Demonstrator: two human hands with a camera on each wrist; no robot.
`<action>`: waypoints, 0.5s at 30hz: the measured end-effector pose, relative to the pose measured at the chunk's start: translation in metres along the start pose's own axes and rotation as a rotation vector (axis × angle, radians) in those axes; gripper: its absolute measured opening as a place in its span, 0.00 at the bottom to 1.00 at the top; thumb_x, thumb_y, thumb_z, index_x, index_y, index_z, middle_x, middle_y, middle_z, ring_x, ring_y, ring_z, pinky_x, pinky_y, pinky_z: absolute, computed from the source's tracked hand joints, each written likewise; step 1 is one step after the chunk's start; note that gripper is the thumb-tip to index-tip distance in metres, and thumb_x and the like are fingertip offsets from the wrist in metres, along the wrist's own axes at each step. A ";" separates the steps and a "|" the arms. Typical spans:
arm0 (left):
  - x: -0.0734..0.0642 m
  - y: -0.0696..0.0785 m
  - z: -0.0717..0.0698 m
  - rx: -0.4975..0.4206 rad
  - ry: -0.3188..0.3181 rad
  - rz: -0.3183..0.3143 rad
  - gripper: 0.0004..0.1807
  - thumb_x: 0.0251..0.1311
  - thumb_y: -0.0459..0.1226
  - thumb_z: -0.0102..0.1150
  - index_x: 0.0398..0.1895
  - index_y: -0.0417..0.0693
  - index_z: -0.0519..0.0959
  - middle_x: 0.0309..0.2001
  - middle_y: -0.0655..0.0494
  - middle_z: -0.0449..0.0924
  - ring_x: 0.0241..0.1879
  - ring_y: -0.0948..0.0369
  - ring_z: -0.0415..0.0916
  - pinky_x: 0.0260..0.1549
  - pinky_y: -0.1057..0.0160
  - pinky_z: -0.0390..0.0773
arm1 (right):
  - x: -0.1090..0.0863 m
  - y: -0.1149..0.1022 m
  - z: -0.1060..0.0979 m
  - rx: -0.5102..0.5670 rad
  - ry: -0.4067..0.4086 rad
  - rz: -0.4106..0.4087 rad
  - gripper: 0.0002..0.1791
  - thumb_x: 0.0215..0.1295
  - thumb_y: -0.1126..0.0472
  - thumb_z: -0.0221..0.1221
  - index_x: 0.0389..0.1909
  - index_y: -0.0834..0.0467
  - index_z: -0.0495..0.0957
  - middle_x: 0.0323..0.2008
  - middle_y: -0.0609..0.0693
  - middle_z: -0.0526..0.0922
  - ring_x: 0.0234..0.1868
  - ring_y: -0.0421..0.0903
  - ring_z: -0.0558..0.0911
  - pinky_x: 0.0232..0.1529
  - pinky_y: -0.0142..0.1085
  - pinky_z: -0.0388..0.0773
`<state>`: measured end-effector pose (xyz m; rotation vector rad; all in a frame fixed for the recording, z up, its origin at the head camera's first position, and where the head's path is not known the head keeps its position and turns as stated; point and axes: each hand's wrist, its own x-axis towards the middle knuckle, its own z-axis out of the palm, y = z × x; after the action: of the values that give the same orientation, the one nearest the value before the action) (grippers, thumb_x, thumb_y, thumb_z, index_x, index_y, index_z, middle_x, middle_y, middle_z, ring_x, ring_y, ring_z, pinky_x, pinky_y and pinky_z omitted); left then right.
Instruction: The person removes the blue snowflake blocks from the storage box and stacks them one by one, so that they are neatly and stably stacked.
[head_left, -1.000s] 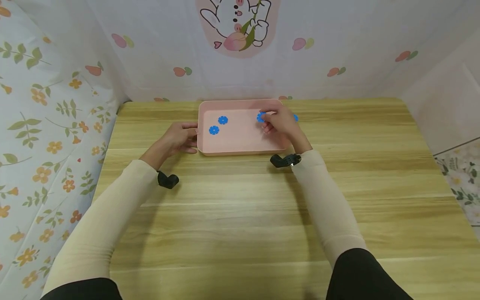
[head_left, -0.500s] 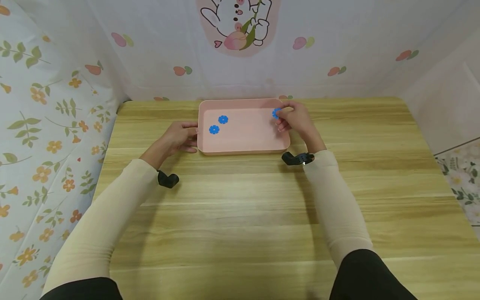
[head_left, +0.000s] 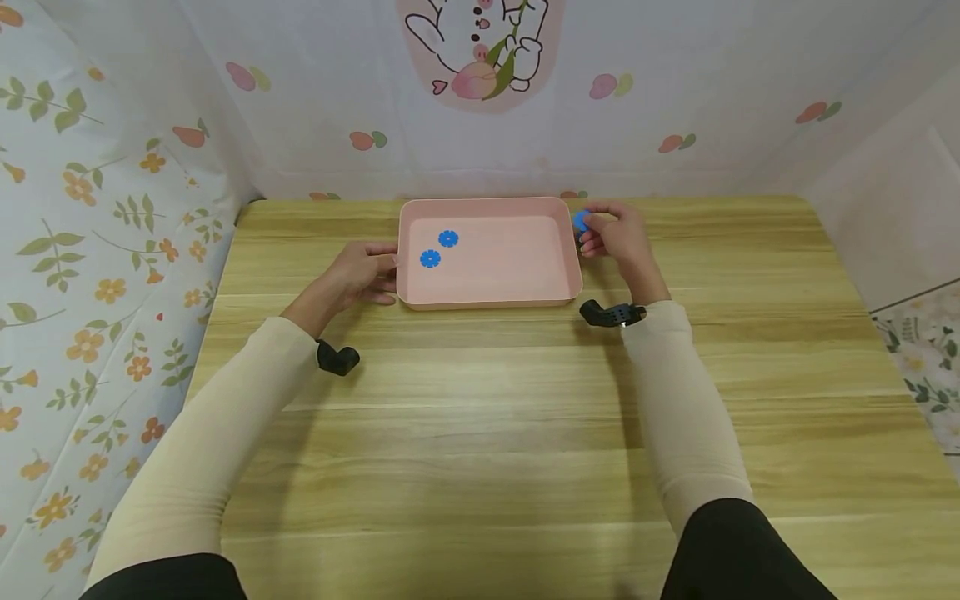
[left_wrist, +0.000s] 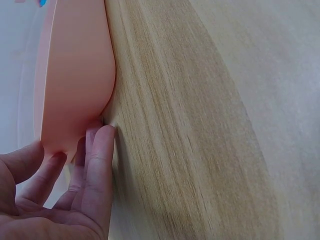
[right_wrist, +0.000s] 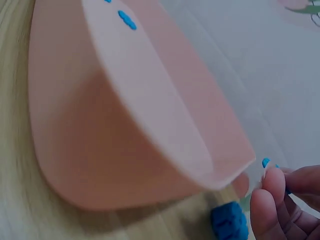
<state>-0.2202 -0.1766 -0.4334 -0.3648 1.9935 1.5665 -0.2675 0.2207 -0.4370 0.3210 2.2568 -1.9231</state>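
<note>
A pink rectangular tray (head_left: 487,303) lies at the back of the table. Two blue flower-shaped plastic discs, a rear one (head_left: 448,238) and a front one (head_left: 430,258), lie in its left part. My left hand (head_left: 356,277) rests against the tray's left end, its extended fingertips at the outer wall (left_wrist: 77,70). Just beyond the tray's right end, my right hand (head_left: 619,242) pinches another blue flower-shaped disc (head_left: 581,219) between thumb and fingers. Beneath that hand, a stack of blue discs (right_wrist: 230,222) stands on the table beside the tray, as the right wrist view shows.
The wooden table (head_left: 480,433) runs forward from the tray. A white printed curtain (head_left: 300,100) hangs right behind its back edge, and a floral cloth (head_left: 97,292) hangs along the left side.
My right hand has moved right with the pinched disc, from over the tray's right part to outside its right end. The left hand and the two discs in the tray have stayed put.
</note>
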 end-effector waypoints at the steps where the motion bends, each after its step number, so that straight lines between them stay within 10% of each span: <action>1: 0.000 0.000 0.000 -0.003 -0.001 0.001 0.25 0.74 0.39 0.47 0.73 0.53 0.64 0.53 0.42 0.78 0.32 0.59 0.84 0.37 0.54 0.85 | 0.000 0.001 -0.001 -0.009 0.007 0.007 0.18 0.72 0.62 0.55 0.59 0.64 0.73 0.18 0.49 0.79 0.15 0.40 0.78 0.20 0.32 0.82; 15: 0.000 -0.001 -0.001 0.014 -0.008 0.011 0.25 0.75 0.40 0.46 0.73 0.52 0.64 0.54 0.41 0.77 0.33 0.59 0.85 0.37 0.55 0.85 | 0.002 0.011 -0.009 -0.065 0.034 0.097 0.20 0.73 0.60 0.53 0.62 0.62 0.73 0.18 0.49 0.79 0.15 0.40 0.79 0.23 0.33 0.83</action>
<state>-0.2201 -0.1774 -0.4337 -0.3421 2.0028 1.5576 -0.2663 0.2317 -0.4462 0.4494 2.2751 -1.8057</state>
